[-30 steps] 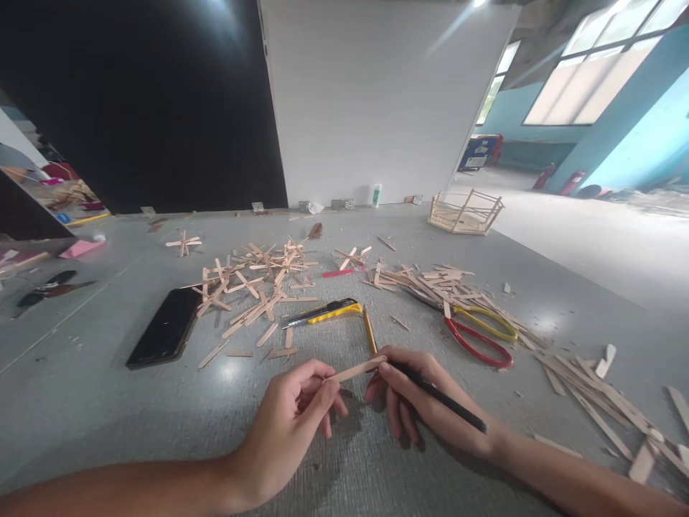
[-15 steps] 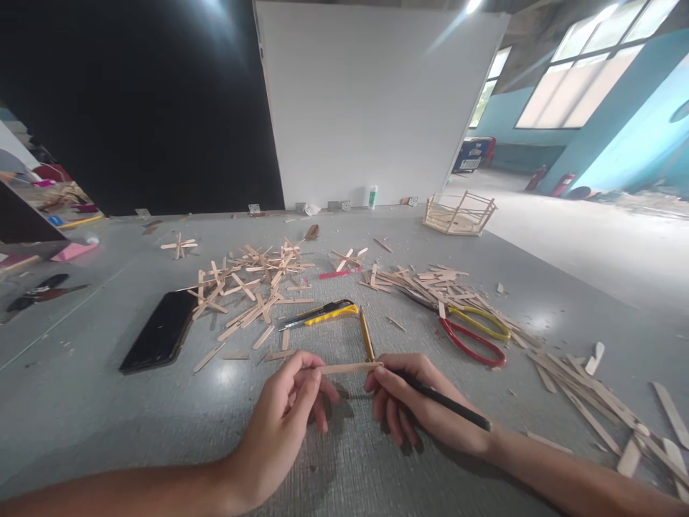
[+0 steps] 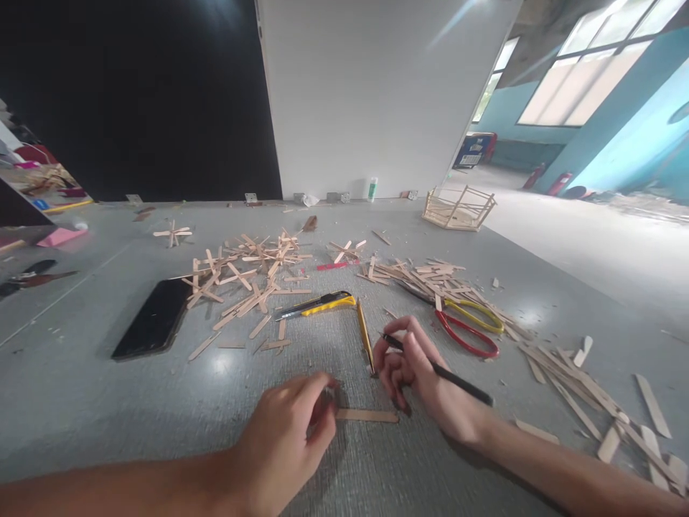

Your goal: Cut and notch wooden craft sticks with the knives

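Observation:
A flat wooden craft stick (image 3: 371, 416) lies low over the grey tabletop, its left end in the fingers of my left hand (image 3: 293, 424). My right hand (image 3: 414, 370) is closed around a slim black pen (image 3: 463, 384), whose tip points up and left, apart from the stick. Just left of my right fingers is a yellow pencil (image 3: 364, 334). Beyond it lies a yellow and black box cutter (image 3: 317, 305), its blade toward the left.
Scissors (image 3: 468, 332) with red and yellow handles lie beside loose sticks (image 3: 570, 384) on the right. A phone (image 3: 153, 316) and a pile of crossed sticks (image 3: 258, 269) are at left. A small stick frame (image 3: 457, 208) stands at the far right.
The craft stick has come down from between both hands to the tabletop. My right hand has let go of its right end and risen slightly, still with the pen.

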`<state>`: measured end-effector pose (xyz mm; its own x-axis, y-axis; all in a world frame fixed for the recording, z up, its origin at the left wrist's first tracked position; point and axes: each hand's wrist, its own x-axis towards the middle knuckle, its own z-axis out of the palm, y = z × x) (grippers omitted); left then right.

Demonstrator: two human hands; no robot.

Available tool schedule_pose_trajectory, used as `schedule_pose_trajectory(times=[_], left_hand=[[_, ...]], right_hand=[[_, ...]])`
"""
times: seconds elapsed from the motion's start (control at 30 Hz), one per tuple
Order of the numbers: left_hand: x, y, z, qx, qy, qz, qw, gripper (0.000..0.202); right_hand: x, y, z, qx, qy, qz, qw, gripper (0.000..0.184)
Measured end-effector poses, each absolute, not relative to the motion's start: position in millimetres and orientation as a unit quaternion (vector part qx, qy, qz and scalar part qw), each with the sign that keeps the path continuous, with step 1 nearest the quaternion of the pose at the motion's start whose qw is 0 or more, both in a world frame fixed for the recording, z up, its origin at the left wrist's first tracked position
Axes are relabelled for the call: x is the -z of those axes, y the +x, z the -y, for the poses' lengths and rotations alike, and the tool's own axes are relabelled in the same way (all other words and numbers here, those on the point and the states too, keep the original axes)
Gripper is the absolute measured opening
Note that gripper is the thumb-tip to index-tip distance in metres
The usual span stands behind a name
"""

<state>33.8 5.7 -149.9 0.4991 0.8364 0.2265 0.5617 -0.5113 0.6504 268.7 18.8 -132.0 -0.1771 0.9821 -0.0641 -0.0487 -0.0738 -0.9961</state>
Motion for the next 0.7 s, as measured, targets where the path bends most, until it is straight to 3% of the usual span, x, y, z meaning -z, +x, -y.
schedule_pose_trajectory(times=[0.13, 0.3, 0.7], left_hand=[[148.8, 34.2, -5.5, -0.240, 0.866, -0.383, 0.212, 0.012], [151.2, 33.9, -6.0, -0.226, 0.875, -0.381, 0.194, 0.021], [151.6, 36.4, -5.7, -0.230, 0.871, -0.382, 0.206, 0.019]], right_hand=[[131.9, 268.6, -20.9, -0.566, -0.484, 0.525, 0.412, 0.045], [130.1, 266.6, -16.8, -0.598, -0.458, 0.558, 0.348, 0.036], [129.5, 262.1, -4.5, -0.532, -0.499, 0.652, 0.206, 0.040]])
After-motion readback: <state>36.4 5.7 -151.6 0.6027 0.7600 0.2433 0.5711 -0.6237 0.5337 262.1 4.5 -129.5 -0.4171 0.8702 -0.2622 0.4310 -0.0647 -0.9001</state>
